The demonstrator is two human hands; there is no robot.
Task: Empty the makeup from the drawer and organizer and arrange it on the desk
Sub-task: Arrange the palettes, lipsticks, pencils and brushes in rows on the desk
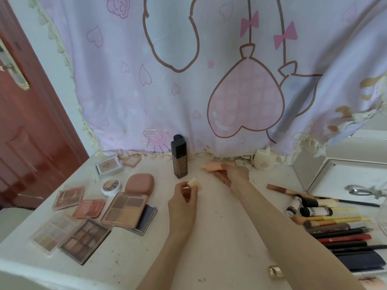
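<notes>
1. We take the dark foundation bottle (179, 156), standing upright at the back of the desk (209, 237), as our landmark. Nearest to us, well in front of it and to its left, two eyeshadow palettes (83, 240) lie side by side, with more flat palettes and a blush compact (89, 208) behind them.
2. Well in front and to the right of the bottle, the brushes and pencils (339, 227) lie in a row; we cannot tell whether they rest in a tray or on the bare desk.
3. Our left hand (183, 203), just in front of the bottle, pinches a small pale sponge wedge (193, 183) between thumb and fingertips, held off the desk.
4. Our right hand (231, 173), just right of the bottle, has its fingers curled round a peach sponge (213, 166) low against the desk.
5. To do this step well, we judge we should set the peach sponge flat beside the bottle, then lay the wedge next to it, so the sponges form one group apart from palettes and brushes.
6. Far right of the bottle, the open white organizer drawer (326, 176) holds only what looks like a metal eyelash curler (364, 191), which we should lift out next.
7. Behind, right of the bottle, a small cream jar (262, 162) stands against the hanging cloth (188, 80).
</notes>
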